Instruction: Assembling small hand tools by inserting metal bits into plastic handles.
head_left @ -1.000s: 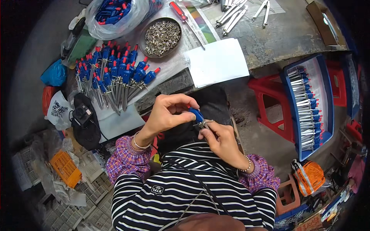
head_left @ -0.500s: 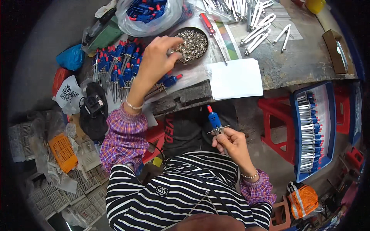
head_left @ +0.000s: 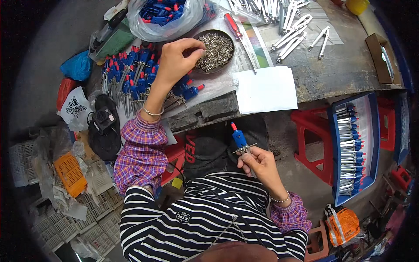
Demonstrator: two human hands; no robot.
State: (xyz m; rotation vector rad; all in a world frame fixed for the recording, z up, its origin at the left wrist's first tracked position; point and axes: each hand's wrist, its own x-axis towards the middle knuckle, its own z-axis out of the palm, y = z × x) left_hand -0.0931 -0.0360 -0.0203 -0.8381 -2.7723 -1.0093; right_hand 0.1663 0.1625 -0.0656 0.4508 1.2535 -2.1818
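Note:
My left hand (head_left: 176, 60) hovers at the left rim of a round bowl (head_left: 233, 51) full of small silver metal pins (head_left: 216, 51). Its thumb and index finger are pinched together; whatever lies between the tips is too small to make out. Over my lap, my right hand (head_left: 260, 163) grips a blue-bodied tool piece (head_left: 239, 139) by its metal lower end. The piece points up with its red tip, and a thin metal rod sticks out crosswise. Beside my left wrist lies a heap of similar blue pieces (head_left: 133, 83) with red tips and metal legs.
A clear plastic bag (head_left: 150, 31) of blue parts stands behind the bowl. On the bench lie a red-handled screwdriver (head_left: 233, 26), white paper (head_left: 266, 91) and white-handled metal parts (head_left: 290, 39). A blue tray (head_left: 371, 174) of finished-looking pieces rests right, by a red stool (head_left: 312, 144).
The thumb and fingers of my left hand have closed from a spread pose into a pinch by the bowl. My right hand has shifted slightly left with the blue piece.

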